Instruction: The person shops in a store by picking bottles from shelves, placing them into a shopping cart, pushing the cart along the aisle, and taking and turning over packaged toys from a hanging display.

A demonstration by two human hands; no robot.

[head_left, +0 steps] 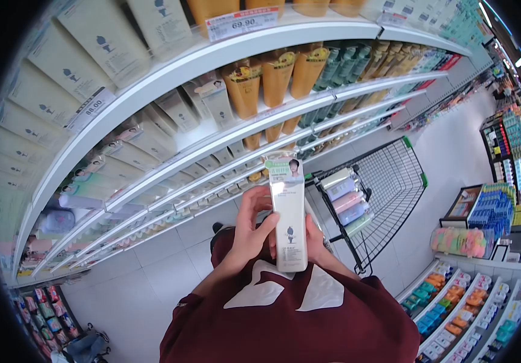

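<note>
In front of my chest I hold a tall cream-white shampoo-type bottle [290, 224] upright, its front label facing me. A green and white tag with a person's picture wraps its neck. My left hand [252, 227] grips the bottle's left side, thumb lying along its edge. On the other side my right hand [315, 239] is closed round the bottle's lower right, with most of its fingers hidden behind it. Just beyond, to the right, stands a shopping cart [387, 199] with several bottles [348, 199] lying in its child-seat end.
Shelves [212, 142] curve along the left and front, stocked with cream bottles [106, 45], orange bottles [278, 75] and green ones. Price tags [242, 24] line the shelf edges. To the right are a display of blue packs [490, 212] and a lower shelf of small packages [454, 308].
</note>
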